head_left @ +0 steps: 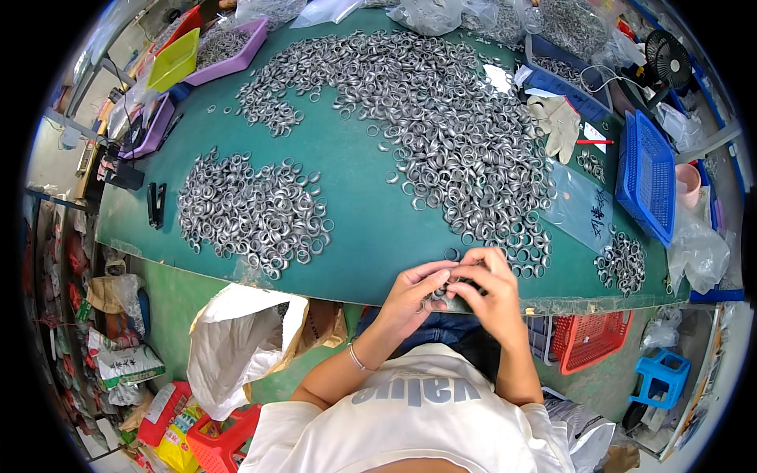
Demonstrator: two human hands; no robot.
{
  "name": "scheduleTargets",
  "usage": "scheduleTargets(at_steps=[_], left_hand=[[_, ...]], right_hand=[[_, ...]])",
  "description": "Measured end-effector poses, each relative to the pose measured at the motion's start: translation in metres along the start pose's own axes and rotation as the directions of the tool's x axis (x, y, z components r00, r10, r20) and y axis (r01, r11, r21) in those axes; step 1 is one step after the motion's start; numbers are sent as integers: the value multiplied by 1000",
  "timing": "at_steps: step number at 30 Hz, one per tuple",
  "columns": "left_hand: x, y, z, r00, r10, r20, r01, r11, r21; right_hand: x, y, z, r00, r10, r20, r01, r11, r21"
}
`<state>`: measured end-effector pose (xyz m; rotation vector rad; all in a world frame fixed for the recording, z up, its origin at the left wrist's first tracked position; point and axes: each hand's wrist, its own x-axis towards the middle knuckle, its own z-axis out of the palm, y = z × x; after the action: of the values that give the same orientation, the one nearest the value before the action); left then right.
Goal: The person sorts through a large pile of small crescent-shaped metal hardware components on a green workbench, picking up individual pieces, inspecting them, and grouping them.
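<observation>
My left hand point(412, 296) and my right hand point(490, 292) meet at the near edge of the green table point(363, 213). Both pinch a small stack of silver metal rings point(443, 293) between the fingertips; the fingers hide most of it. Just beyond my hands lies a large heap of loose metal rings point(449, 134), spreading toward the far side. A smaller heap of the same rings point(248, 209) lies to the left, apart from my hands.
A blue basket point(648, 173) and a clear plastic bag point(579, 206) lie at the right, with a small ring pile point(623, 264) near the edge. Purple and yellow trays point(209, 47) stand far left. A white sack point(236, 343) hangs below the table.
</observation>
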<state>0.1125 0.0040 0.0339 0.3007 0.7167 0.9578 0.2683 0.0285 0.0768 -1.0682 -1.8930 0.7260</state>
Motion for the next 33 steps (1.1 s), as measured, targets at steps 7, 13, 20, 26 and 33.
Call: scheduleTargets(at_steps=[7, 13, 20, 26, 33], left_hand=[[5, -1, 4, 994, -5, 111, 33, 967, -253], [5, -1, -6, 984, 10, 179, 39, 962, -269], [3, -3, 6, 999, 54, -1, -54, 996, -65], [6, -9, 9, 990, 81, -113, -79, 997, 22], [3, -2, 3, 1000, -12, 5, 12, 982, -186]], right_hand=[[22, 43, 9, 955, 59, -291, -191, 873, -449], [11, 45, 6, 915, 180, -361, -267, 941, -208], [-20, 28, 3, 791, 586, 178, -377, 237, 895], [-6, -7, 1, 1000, 4, -27, -7, 992, -125], [8, 39, -3, 962, 49, -269, -196, 808, -555]])
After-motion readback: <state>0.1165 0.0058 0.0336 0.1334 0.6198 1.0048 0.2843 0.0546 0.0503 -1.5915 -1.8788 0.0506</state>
